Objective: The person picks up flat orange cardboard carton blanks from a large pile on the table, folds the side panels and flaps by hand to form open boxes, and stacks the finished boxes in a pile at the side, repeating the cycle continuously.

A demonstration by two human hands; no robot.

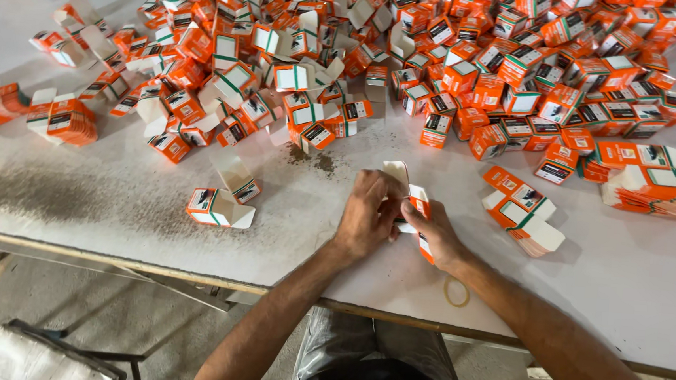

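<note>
Fingers of both hands pinch one small orange-and-white cardboard carton [417, 211] just above the white tabletop [625, 274]: left hand [366, 214] at its open flap, right hand [434, 235] along its side. Behind sprawls a heap of matching cartons [443, 54].

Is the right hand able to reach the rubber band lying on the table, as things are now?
Probably yes. The rubber band lies on bare table just beside the right forearm, with nothing over it. But the right hand holds a small orange carton together with the left hand.
</note>
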